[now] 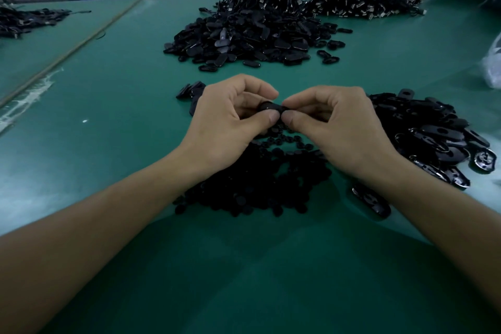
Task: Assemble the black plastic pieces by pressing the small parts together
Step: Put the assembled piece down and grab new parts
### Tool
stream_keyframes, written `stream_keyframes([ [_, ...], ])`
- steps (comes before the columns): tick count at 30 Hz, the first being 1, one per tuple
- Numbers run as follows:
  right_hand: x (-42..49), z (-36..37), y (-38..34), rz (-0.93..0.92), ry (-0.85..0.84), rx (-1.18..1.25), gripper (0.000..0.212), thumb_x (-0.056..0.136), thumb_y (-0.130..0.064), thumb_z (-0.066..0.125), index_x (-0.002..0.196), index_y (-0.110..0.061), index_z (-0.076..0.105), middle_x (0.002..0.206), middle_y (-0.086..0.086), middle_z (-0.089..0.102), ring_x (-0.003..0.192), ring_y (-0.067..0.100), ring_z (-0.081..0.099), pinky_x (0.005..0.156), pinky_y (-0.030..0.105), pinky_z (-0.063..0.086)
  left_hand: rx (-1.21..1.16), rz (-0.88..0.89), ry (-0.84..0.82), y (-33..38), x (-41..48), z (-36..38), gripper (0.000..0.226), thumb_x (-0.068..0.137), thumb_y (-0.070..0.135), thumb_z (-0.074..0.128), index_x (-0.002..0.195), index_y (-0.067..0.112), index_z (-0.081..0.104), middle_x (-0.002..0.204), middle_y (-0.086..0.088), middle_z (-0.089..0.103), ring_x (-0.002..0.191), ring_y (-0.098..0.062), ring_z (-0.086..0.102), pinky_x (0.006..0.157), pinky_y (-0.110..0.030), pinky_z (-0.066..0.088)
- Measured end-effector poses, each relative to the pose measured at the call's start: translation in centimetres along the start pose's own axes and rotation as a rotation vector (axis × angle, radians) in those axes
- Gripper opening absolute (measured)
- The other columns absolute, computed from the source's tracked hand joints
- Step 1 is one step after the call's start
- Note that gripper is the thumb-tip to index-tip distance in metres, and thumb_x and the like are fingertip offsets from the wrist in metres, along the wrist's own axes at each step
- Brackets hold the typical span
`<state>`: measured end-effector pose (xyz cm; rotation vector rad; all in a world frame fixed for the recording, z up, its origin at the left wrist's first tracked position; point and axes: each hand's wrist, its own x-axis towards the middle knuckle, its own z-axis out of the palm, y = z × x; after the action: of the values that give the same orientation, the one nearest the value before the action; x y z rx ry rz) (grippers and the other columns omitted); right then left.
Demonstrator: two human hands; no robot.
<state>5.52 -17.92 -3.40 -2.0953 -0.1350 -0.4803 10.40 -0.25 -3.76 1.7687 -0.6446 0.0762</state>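
A green counter (108, 84) is stretching across the view, carrying a tall heap of black shells and cables (244, 35) at its far middle. A flatter pile of oval shells (423, 138) is lying right of the hands, and a pile of small round parts (257, 187) is sitting beneath the wrists. Above it the left hand (227, 122) and right hand (339, 127) are meeting, their curled fingers (260, 87) and thumbs pinching one black plastic piece (271, 108) between them.

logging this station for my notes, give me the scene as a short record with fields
left hand: pinches black piece
right hand: pinches the same piece
piece position: between both hands, over the near pile
near pile: small round black parts
right pile: larger oval black pieces
far pile: oval pieces and cables
surface: green table
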Motion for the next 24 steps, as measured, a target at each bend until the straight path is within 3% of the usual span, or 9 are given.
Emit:
stream_keyframes([
  [9,0.23,-0.14,0.43,0.035,-0.031,0.077,0.009,0.085,-0.019,0.078,0.087,-0.027,0.073,0.076,-0.006,0.074,0.074,0.008,0.071,0.076,0.028,0.057,-0.135,-0.084,-0.032,-0.08,0.20,-0.03,0.024,0.084,-0.003,0.076,0.094,0.018,0.069,0.076,0.002,0.076,0.067,-0.007,0.071,0.066,-0.018,0.056],
  [24,0.48,0.12,0.43,0.051,-0.006,-0.022,0.011,0.079,-0.024,0.077,0.074,-0.027,0.068,0.065,-0.018,0.069,0.055,-0.004,0.058,0.055,0.013,0.044,-0.094,-0.079,-0.048,-0.12,0.32,-0.35,0.022,0.080,0.000,0.081,0.090,0.018,0.072,0.077,-0.004,0.077,0.067,-0.017,0.074,0.064,-0.023,0.058],
])
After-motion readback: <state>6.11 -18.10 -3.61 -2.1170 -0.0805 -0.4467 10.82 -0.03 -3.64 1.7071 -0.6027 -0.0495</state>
